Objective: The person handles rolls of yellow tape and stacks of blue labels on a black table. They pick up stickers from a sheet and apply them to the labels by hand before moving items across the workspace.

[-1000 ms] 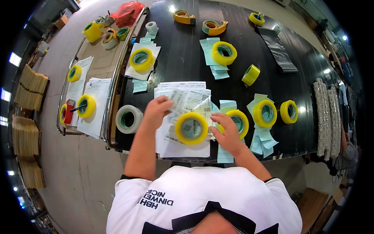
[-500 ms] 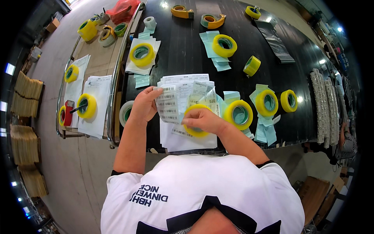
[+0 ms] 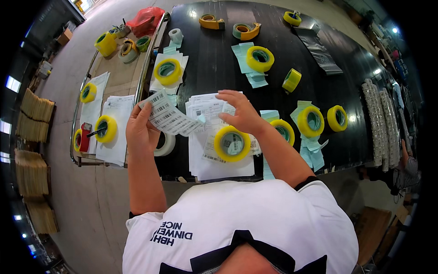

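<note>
Both hands have drawn apart since half a second ago, when they were bunched together over the stack of papers. Now the left hand is lifted toward nine o'clock of the stack and grips a strip of printed labels, thumb over the top, the strip fanning out toward three o'clock. By the look of it, those labels have just been pulled off the pile. The right hand hovers above the paper stack with fingers loosely spread and curled, grasping nothing that I can see. A yellow tape roll that the right hand covered a moment ago now lies uncovered on the stack, at about five o'clock of that hand. Just behind the left wrist sits a white tape roll at the edge of the black table. More yellow rolls lie on blue slips toward three o'clock.
</note>
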{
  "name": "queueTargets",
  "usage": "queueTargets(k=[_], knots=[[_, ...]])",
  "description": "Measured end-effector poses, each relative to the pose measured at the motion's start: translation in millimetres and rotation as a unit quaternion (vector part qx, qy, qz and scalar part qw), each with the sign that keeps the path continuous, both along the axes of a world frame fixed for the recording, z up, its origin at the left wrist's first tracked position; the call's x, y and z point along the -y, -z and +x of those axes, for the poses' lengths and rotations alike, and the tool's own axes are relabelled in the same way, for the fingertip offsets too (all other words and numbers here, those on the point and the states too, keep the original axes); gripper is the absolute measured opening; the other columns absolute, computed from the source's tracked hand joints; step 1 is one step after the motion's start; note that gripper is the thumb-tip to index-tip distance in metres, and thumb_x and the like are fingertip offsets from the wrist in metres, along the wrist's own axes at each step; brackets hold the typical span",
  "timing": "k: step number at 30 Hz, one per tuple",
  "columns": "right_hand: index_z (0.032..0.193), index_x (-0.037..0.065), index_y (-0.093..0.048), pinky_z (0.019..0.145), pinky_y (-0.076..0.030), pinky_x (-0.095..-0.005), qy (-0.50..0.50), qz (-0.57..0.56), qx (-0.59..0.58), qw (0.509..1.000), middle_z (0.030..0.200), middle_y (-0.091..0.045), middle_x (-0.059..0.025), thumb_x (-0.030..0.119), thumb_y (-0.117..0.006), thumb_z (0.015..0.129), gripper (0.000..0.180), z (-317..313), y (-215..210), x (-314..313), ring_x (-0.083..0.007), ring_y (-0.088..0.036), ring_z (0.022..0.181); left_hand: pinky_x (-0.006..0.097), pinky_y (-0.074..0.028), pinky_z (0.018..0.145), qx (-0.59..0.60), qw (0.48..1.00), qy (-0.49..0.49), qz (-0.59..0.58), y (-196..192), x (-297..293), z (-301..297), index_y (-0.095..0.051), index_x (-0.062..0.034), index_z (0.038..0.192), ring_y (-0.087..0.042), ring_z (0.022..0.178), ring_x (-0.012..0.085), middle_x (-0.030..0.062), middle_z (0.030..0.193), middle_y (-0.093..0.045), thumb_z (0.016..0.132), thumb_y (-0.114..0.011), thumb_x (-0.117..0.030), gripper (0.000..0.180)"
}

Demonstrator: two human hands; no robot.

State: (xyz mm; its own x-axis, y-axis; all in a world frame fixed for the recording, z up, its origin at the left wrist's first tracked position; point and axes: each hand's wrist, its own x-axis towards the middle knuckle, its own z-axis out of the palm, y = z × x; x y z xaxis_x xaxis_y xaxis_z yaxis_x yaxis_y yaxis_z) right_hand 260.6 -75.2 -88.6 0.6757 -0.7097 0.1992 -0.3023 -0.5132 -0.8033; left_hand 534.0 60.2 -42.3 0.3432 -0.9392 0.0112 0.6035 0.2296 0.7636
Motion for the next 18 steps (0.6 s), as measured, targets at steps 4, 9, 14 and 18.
queueTargets(k=[4,9,14,18], knots=[[0.132,0.005,-0.056,0.112,-0.035,-0.0401,-0.014,0.048,-0.046,0.998,0.143,-0.048,-0.0150,0.018,-0.074,0.080,0.056,2,16,6,-0.0311,-0.045,0.132,0.040,-0.057,0.085,-0.024,0.998,-0.047,0.018,-9,-7,-7,-0.057,0.0000,0.116,-0.070,0.097,0.0228,0.0134,0.108,-0.070,0.100,-0.053,-0.013,0.021],[0.131,0.004,-0.056,0.108,-0.039,-0.0372,-0.163,0.105,0.142,0.971,0.135,-0.055,-0.0131,0.018,-0.075,0.084,0.052,27,-19,-36,-0.0231,-0.051,0.126,0.037,-0.059,0.079,-0.016,0.997,0.003,0.070,-21,-19,-35,-0.061,0.0000,0.111,-0.071,0.091,0.0221,0.0132,0.104,-0.071,0.099,-0.056,-0.011,0.018],[0.120,-0.003,-0.061,0.091,-0.051,-0.0301,-0.105,0.467,0.191,0.857,0.110,-0.067,-0.0097,0.012,-0.067,0.092,0.033,41,-8,-71,-0.0144,-0.063,0.102,0.036,-0.057,0.083,-0.010,0.992,0.034,0.117,10,-19,-54,-0.061,0.0019,0.117,-0.069,0.092,0.0207,0.0126,0.107,-0.069,0.098,-0.057,-0.011,0.023],[0.115,-0.006,-0.062,0.083,-0.053,-0.0274,-0.073,0.477,0.209,0.851,0.103,-0.069,-0.0087,0.008,-0.062,0.095,0.025,31,7,-72,-0.0130,-0.065,0.093,0.034,-0.055,0.086,-0.016,0.988,0.047,0.143,19,-21,-64,-0.061,0.0036,0.116,-0.067,0.097,0.0197,0.0120,0.111,-0.067,0.096,-0.058,-0.008,0.023]])
